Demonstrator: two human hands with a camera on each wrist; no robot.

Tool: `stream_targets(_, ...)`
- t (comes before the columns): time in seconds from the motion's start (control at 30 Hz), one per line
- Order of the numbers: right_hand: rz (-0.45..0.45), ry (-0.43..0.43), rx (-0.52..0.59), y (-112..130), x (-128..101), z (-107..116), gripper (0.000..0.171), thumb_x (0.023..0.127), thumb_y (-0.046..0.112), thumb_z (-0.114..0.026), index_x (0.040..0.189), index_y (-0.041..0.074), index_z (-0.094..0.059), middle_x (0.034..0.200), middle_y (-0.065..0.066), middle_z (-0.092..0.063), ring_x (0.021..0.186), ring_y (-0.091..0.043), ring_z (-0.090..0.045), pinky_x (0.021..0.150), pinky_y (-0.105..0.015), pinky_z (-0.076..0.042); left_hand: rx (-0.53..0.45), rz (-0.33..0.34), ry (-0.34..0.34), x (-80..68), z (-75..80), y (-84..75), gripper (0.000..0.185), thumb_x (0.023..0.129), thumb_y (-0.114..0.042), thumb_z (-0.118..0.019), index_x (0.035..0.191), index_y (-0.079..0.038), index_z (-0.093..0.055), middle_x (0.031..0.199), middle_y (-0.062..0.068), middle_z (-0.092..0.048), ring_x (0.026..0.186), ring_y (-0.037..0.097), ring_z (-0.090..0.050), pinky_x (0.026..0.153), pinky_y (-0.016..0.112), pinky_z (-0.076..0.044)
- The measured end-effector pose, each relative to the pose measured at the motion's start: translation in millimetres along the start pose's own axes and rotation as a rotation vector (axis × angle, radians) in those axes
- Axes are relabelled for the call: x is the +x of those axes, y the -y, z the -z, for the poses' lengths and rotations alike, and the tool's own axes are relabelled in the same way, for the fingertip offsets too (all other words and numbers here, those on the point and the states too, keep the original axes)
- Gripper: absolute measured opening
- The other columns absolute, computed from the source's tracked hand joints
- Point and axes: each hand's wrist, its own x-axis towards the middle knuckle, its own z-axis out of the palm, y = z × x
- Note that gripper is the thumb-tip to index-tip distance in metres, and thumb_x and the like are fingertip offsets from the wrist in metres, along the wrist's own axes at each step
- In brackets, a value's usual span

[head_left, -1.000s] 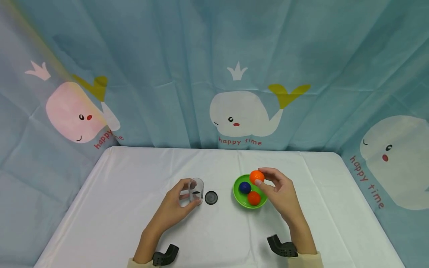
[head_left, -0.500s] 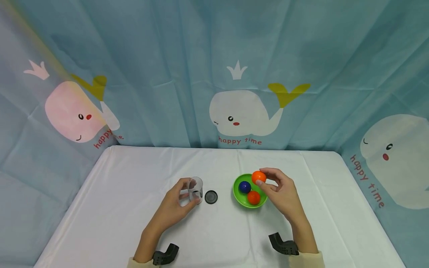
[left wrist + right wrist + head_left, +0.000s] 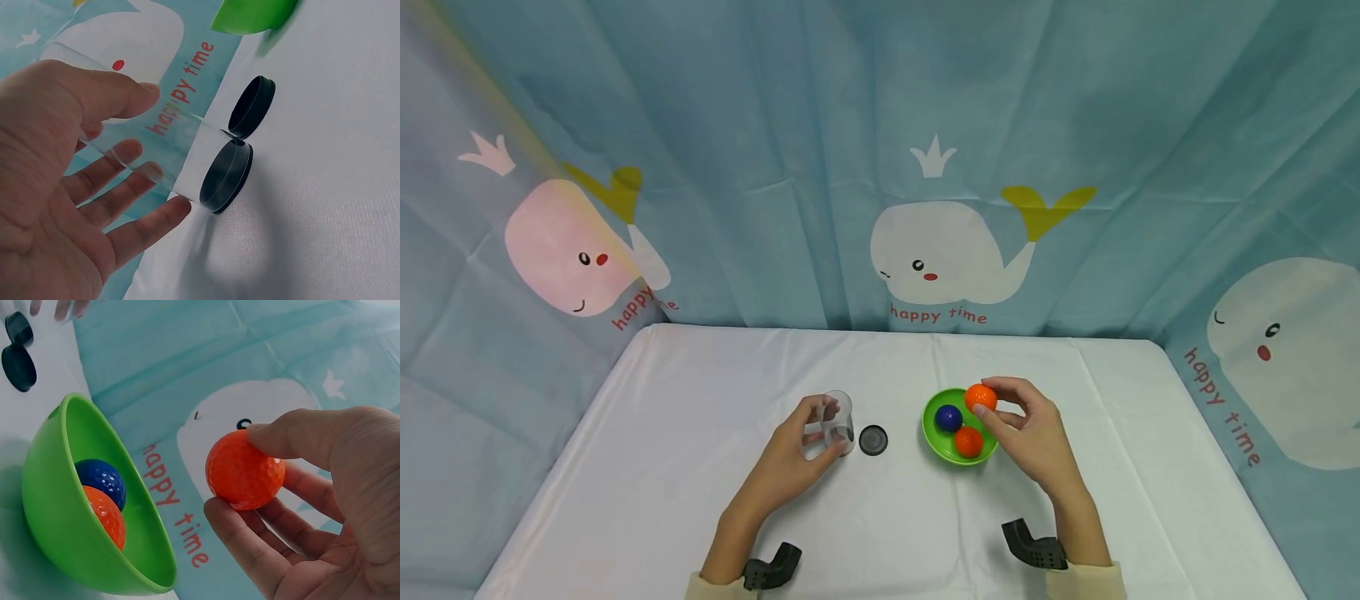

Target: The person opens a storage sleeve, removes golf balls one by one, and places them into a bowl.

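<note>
My left hand [image 3: 793,457] holds a clear plastic tube [image 3: 178,134] with a black base [image 3: 226,178], its thumb on one side and the fingers on the other. In the head view the tube's open mouth points up, leaning a little. A loose black lid [image 3: 873,440] lies on the cloth just right of it. My right hand [image 3: 1032,425] pinches an orange golf ball [image 3: 245,470] between thumb and fingertips, over the right rim of a green bowl [image 3: 50,506]. Inside the bowl sit a blue golf ball [image 3: 103,480] and a second orange golf ball [image 3: 106,515].
A white cloth [image 3: 910,533] covers the table, with faint creases. Behind it hangs a blue curtain [image 3: 760,167] printed with whales. Black curved mounts [image 3: 772,568] sit at both wrists.
The right hand has shifted slightly rightward with the orange golf ball. The tube in my left hand leans a little more, its mouth slightly farther back. Bowl and lid stay put.
</note>
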Motion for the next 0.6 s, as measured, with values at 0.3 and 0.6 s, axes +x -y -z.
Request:
stream_targets(0.3, 0.035, -0.014, -0.058, -2.4, 1.0, 0.2, 0.037, 0.097, 0.021, -0.080, 0.131, 0.011, -0.070, 0.132, -0.007, -0.069, 0.115, 0.003, -0.063, 0.090, -0.012, -0.058, -0.002, -0.011, -0.002, 1.2, -0.7, -0.4, 0.061, 0.092, -0.006, -0.082, 0.143, -0.012, -0.049, 0.142, 0.008, -0.064, 0.130, 0.027, -0.062, 0.104, 0.041, -0.060)
stream_targets(0.6, 0.047, -0.012, -0.104, -2.6, 0.8, -0.1, 0.035, 0.096, 0.019, -0.080, 0.129, 0.011, -0.070, 0.130, -0.007, -0.069, 0.121, -0.020, -0.066, 0.091, -0.013, -0.058, -0.010, -0.018, 0.000, 0.6, 0.0, -1.1, 0.061, 0.093, -0.006, -0.080, 0.145, -0.010, -0.048, 0.143, 0.013, -0.063, 0.130, 0.028, -0.061, 0.106, 0.044, -0.058)
